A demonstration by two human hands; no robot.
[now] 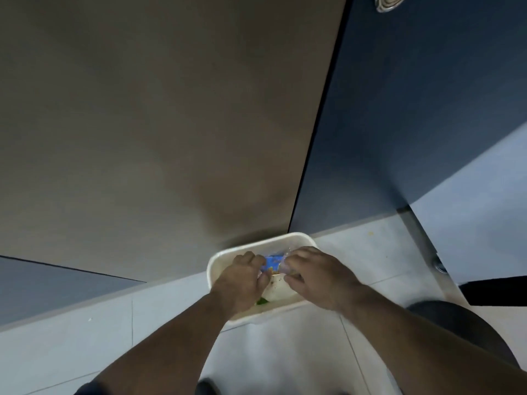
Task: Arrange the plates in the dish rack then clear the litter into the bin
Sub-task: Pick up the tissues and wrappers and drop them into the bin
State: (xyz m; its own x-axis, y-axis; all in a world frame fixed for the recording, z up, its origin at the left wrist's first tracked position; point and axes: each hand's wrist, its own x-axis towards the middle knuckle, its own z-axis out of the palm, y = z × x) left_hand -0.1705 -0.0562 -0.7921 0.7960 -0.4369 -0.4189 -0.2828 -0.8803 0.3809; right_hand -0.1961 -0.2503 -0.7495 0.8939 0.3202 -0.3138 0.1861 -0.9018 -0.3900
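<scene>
Blue wrapper point(272, 262) (blurred) in left hand point(242, 280), right hand point(316, 275), bin point(268, 240) part-hidden

Matt bin point(268, 238), seemingly plastic; glossy wrapper point(273, 262); smooth tiles point(285, 352).

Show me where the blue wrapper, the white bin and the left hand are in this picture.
blue wrapper point(273, 261): head view, on its blue printed face.
white bin point(265, 240): head view, on its far rim.
left hand point(242, 277): head view, on the back of the hand.
</scene>
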